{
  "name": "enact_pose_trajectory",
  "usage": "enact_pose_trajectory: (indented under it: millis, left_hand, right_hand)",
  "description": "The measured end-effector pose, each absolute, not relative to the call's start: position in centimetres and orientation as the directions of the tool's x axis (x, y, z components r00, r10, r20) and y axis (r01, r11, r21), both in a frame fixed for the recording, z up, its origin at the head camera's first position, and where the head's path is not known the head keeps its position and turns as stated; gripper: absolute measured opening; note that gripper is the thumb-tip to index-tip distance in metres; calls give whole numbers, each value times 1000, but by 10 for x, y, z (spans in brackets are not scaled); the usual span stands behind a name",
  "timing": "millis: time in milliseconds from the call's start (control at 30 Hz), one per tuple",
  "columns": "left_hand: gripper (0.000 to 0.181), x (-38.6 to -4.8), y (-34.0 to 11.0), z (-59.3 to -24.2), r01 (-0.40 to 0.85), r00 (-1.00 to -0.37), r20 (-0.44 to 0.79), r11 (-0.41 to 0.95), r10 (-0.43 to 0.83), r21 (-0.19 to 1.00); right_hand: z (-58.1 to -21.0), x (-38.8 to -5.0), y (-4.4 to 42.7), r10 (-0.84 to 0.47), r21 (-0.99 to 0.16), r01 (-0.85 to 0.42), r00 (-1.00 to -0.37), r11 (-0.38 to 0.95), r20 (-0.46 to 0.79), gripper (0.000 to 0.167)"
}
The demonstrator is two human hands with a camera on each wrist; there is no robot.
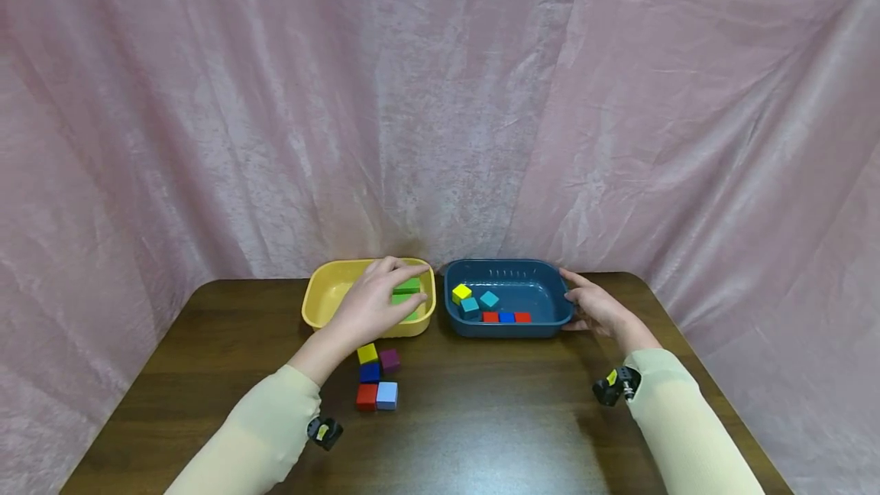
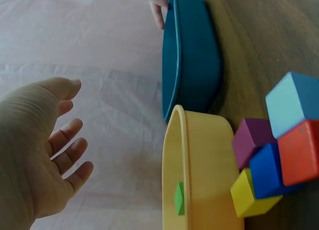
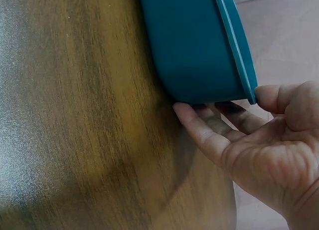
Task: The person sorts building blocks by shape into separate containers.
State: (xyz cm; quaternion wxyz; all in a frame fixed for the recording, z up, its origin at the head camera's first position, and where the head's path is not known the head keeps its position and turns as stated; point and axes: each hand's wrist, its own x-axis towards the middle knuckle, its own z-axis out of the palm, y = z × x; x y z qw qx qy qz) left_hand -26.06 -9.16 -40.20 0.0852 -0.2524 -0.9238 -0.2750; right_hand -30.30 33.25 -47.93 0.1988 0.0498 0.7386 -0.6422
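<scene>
Over the yellow basket point(image 1: 321, 319) hovers my left hand point(image 1: 374, 300), its fingers spread and apart from the thumb. The left wrist view shows this left hand point(image 2: 50, 155) holding nothing. Green blocks point(image 1: 407, 287) lie inside that basket, partly covered by the hand. To the right stands a dark blue basket point(image 1: 509, 330) with yellow, teal, red and blue blocks in it. My right hand point(image 1: 600, 310) touches its right end. In the right wrist view, fingertips point(image 3: 184, 110) meet the basket's outer wall low down, and the thumb is at the rim.
In front of the yellow basket, on the brown wooden table point(image 1: 481, 418), a small group has a yellow cube point(image 1: 367, 354), a purple cube point(image 1: 389, 360), a blue cube point(image 1: 369, 372), a red cube point(image 1: 367, 396) and a light blue cube point(image 1: 387, 396). Pink curtain point(image 1: 440, 98) hangs behind.
</scene>
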Motion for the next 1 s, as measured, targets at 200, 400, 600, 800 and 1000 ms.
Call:
enact_pose_trajectory:
  millis: [200, 400, 600, 800, 1000]
  left_hand:
    - [46, -247, -112, -406, 494, -870, 285, 718, 404, 491]
    - [48, -232, -134, -414, 490, -872, 291, 702, 394, 517]
    - [49, -221, -152, -424, 495, -869, 301, 715, 394, 494]
    - [50, -212, -166, -434, 462, -887, 267, 741, 378, 487]
    - [50, -202, -176, -446, 449, -894, 239, 759, 380, 471]
  right_hand:
    - [-481, -302, 335, -202, -932, 329, -913, 149, -354, 69]
    - [-481, -302, 338, -210, -934, 333, -912, 127, -354, 67]
    - [-481, -303, 339, -214, -933, 335, -909, 129, -356, 67]
    - [-480, -304, 338, -224, -932, 337, -906, 131, -359, 67]
    - [-481, -305, 338, -219, -929, 346, -904, 130, -367, 67]
